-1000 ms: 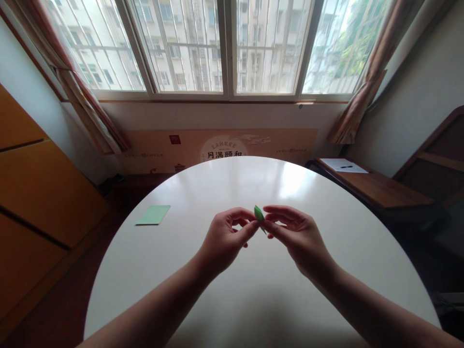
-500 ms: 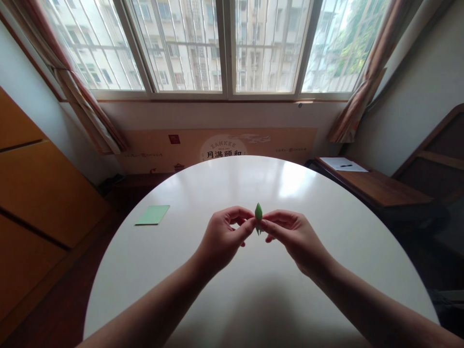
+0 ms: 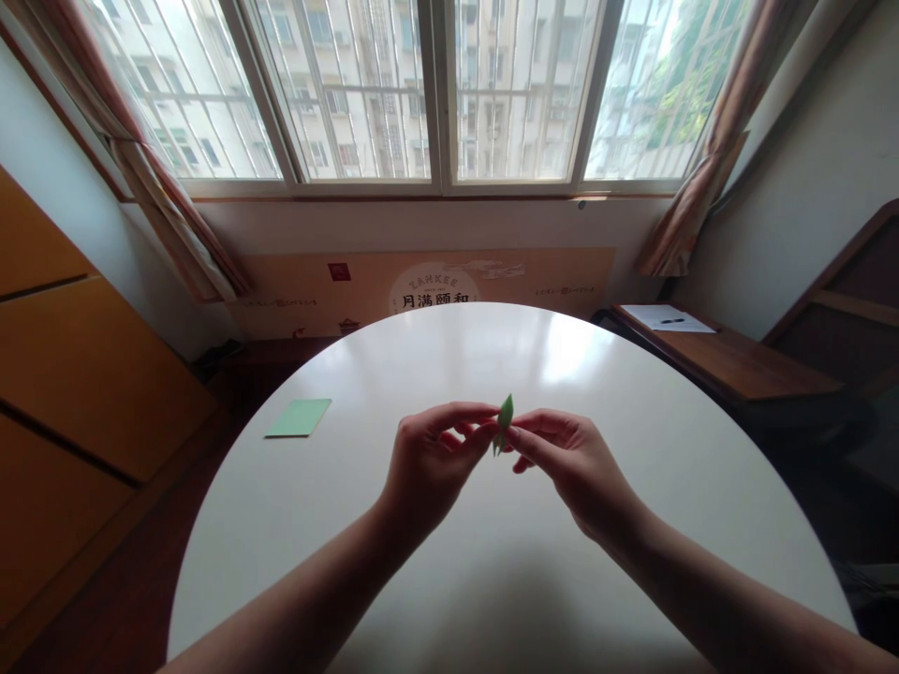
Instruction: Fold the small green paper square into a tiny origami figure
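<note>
A small piece of folded green paper (image 3: 506,413), pointed at the top and split into narrow tips below, is held up over the table between my two hands. My left hand (image 3: 439,454) pinches its left side between thumb and forefinger. From the other side, my right hand (image 3: 560,445) grips it in the same way, the other fingers curled under. Fingertips cover part of the paper's middle. To the left, a flat stack of light green square paper (image 3: 299,418) lies on the white round table (image 3: 393,360).
A brown side table (image 3: 758,360) at the right bears a white sheet (image 3: 656,318) with a dark pen on it. Orange-brown cabinets (image 3: 91,365) stand at the left. Beyond the table are a printed panel (image 3: 281,281), tied curtains and a barred window.
The folded green paper has tilted, its top leaning a little to the right. My left hand has turned slightly with it, while my right hand stays nearly in place.
</note>
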Demonstrator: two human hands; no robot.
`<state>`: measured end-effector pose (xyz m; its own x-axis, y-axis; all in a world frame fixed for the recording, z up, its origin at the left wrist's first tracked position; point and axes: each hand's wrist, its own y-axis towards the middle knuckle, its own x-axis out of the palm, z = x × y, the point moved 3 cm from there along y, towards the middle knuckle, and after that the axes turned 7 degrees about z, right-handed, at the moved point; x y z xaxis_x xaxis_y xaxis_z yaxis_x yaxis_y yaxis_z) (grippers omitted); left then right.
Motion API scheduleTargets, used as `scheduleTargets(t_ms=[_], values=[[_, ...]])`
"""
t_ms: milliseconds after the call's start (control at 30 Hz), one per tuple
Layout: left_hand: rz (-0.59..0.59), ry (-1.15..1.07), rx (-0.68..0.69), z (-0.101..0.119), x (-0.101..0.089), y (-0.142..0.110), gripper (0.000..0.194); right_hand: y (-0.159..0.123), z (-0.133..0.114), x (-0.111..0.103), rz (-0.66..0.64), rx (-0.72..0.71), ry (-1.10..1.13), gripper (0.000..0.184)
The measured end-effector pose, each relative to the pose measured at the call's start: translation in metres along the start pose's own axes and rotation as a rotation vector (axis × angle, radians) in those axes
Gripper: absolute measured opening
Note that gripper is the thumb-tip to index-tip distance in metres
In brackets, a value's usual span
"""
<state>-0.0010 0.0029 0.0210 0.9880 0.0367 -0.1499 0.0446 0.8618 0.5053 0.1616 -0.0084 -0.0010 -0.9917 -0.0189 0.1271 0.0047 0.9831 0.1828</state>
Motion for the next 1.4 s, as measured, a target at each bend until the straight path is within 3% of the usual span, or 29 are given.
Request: scheduleTargets(t_ms=[367,500,700,1033,1200,1400], values=[[-0.009,-0.008,0.041,0.0,0.0,-0.002,0.012,-0.003,-0.002,0.003,0.015,-0.094,-0.101,0.027],[-0.078,-0.036,0.027,0.001,0.002,0.0,0.019,-0.003,-0.003,0.002,0.015,-0.103,-0.11,0.028],[-0.143,-0.128,-0.072,0.002,0.003,0.003,0.017,-0.001,-0.003,0.002,0.007,-0.092,-0.117,0.026],[-0.093,-0.214,-0.231,-0.009,0.001,0.006,0.017,0.0,0.0,0.001,-0.001,-0.134,-0.094,0.02],[-0.087,-0.161,-0.138,-0.007,0.0,0.007,0.016,0.001,0.003,0.0,0.019,-0.166,-0.028,0.014],[-0.078,0.057,0.155,0.005,-0.004,0.005,0.006,0.001,0.002,-0.002,0.052,-0.249,0.002,0.011]])
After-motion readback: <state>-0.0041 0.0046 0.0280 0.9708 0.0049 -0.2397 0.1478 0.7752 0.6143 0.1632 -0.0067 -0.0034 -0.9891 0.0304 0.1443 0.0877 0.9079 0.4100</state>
